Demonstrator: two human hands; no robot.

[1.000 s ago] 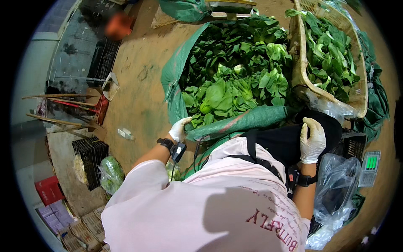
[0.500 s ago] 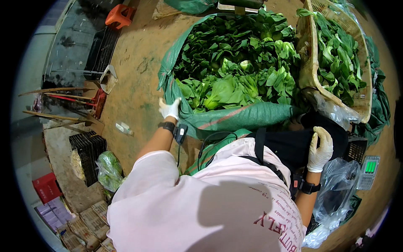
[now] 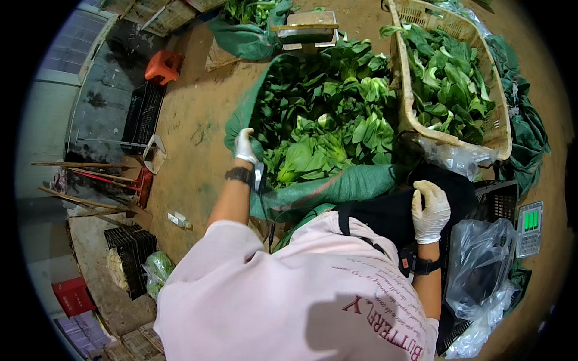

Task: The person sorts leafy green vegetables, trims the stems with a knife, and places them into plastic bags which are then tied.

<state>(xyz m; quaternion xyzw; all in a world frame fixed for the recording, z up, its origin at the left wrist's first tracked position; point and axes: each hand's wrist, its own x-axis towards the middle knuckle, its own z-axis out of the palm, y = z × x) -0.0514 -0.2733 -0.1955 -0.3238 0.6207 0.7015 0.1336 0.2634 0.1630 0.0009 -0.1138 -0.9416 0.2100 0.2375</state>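
A large green woven sack [image 3: 337,186] stands open in front of me, full of leafy bok choy [image 3: 328,114]. My left hand [image 3: 244,146], in a white glove, is at the sack's left rim, its fingers closed on the fabric; part of the grip is hidden. Above my right thigh hovers my right hand [image 3: 431,212], also gloved, with loosely bent fingers, thumb apart and nothing visible in it. Right of the sack, a cream plastic crate [image 3: 403,90] holds more bok choy [image 3: 448,81].
A scale with a lit green display [image 3: 530,228] and clear plastic bags [image 3: 478,265] lie at my right. Beyond the sack are a weighing platform [image 3: 308,27] and another green sack [image 3: 247,39]. To the left are an orange stool [image 3: 163,67], brooms [image 3: 102,177] and a black crate [image 3: 129,256].
My view has shifted, bringing more of the far floor into sight. My left hand has moved farther up along the sack's left rim and closed on it. The right hand stays above my thigh.
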